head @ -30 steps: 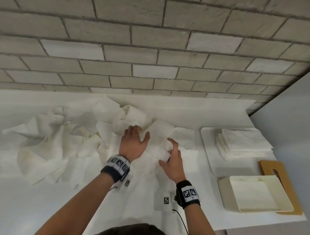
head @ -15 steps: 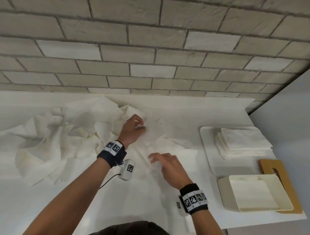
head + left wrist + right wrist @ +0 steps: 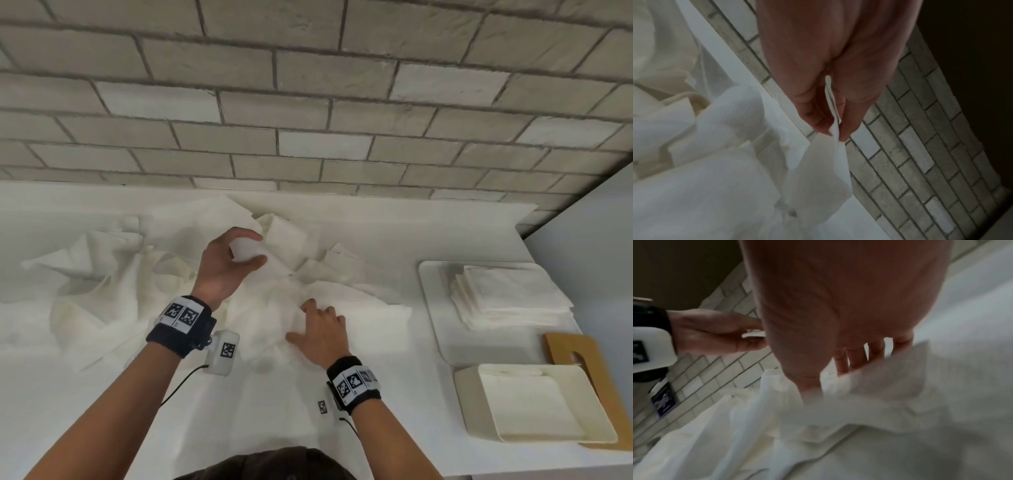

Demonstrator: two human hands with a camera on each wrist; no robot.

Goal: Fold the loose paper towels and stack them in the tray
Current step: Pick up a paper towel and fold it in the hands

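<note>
A heap of loose white paper towels (image 3: 113, 284) covers the left and middle of the white counter (image 3: 102, 411). My left hand (image 3: 261, 248) is raised over the heap and pinches the edge of one paper towel (image 3: 246, 248) between thumb and fingers. The left wrist view shows this pinch (image 3: 835, 134) with the towel (image 3: 818, 178) hanging below. My right hand (image 3: 313, 322) lies flat on the towels nearer me, fingers spread; in the right wrist view a fold hides its fingertips (image 3: 855, 358). A white tray (image 3: 431, 308) at the right holds a stack of folded towels (image 3: 507, 298).
A cream box (image 3: 534, 404) sits in front of the tray on a wooden board (image 3: 582, 356) by the counter's right front corner. A brick wall (image 3: 308, 102) runs behind the counter. A grey wall (image 3: 599, 257) closes the right side.
My left hand went from lying flat on the heap to pinching a towel and lifting it. My right hand slid left and settled flat on the towels.
</note>
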